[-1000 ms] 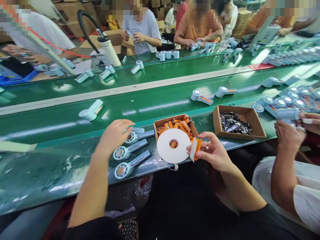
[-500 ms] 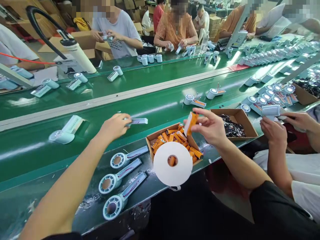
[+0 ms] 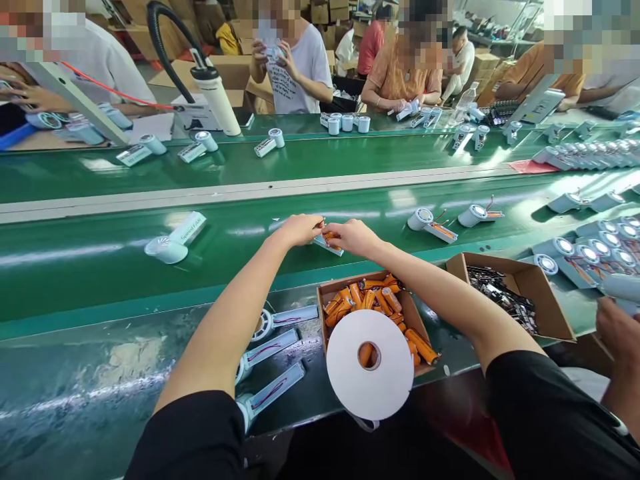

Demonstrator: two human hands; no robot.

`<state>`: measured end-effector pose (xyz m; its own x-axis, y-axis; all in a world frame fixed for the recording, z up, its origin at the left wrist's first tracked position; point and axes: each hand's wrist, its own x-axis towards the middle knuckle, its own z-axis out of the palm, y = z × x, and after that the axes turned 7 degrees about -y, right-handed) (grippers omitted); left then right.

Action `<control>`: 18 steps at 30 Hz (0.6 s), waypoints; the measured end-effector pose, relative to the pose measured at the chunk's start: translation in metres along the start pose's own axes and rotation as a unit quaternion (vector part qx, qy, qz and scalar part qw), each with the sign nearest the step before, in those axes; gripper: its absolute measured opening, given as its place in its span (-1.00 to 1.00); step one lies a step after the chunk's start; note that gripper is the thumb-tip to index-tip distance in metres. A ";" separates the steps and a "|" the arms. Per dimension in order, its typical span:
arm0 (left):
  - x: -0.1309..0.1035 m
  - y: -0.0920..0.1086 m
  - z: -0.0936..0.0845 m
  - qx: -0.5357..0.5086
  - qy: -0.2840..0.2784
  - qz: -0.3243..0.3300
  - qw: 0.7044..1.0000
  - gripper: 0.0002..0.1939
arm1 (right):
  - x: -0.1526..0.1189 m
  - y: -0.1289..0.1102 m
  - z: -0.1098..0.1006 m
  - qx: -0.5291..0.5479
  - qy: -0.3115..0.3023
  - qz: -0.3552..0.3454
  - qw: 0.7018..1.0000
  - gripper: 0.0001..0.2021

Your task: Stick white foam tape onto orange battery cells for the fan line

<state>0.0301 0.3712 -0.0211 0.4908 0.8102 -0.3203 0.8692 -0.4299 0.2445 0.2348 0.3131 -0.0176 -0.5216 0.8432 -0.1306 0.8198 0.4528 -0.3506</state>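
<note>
Over the green belt, my left hand [image 3: 301, 230] is closed around a light-blue handheld fan [image 3: 330, 248], and its head end is hidden by my fingers. My right hand [image 3: 354, 238] pinches an orange battery [image 3: 331, 236] against the fan's open handle. Below my arms, a cardboard box [image 3: 323, 291] holds several orange batteries [image 3: 367, 295]. A large white tape roll [image 3: 347, 373] leans on the box's near side. To its left lie three open-handled fans, among them one nearest the bench edge [image 3: 277, 388]; my left arm partly covers their heads.
A cardboard box [image 3: 555, 308] of small dark parts stands at right, beside a co-worker's hand [image 3: 619, 333]. Fans with exposed batteries [image 3: 440, 231] rest on the belt [image 3: 240, 287]; a closed fan [image 3: 167, 249] lies at left. Several people sit across the line.
My hands have come together over the belt, bringing the battery from above the box to the fan. The view has shifted, so the scene sits further right.
</note>
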 end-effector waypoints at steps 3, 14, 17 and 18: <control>0.005 0.009 0.003 -0.018 0.013 -0.007 1.000 -0.80 | 0.004 -0.006 0.001 -0.121 -0.079 0.039 0.989 -0.54; -0.043 -0.035 -0.014 -0.107 0.136 -0.076 0.982 -0.60 | 0.023 -0.013 0.006 -0.183 -0.146 0.032 0.972 -0.59; -0.107 -0.110 -0.029 -0.121 0.207 -0.191 0.952 -0.47 | 0.022 -0.010 0.008 -0.192 -0.141 0.029 0.971 -0.59; -0.129 -0.133 -0.030 -0.125 0.216 -0.240 0.938 -0.46 | 0.022 -0.010 0.010 -0.195 -0.140 0.032 0.970 -0.59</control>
<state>-0.1508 0.3356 0.0147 -0.0706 0.9957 -0.0608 0.9162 0.0888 0.3907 0.2130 0.3247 -0.0260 -0.4663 0.7862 -0.4055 0.8512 0.5235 0.0362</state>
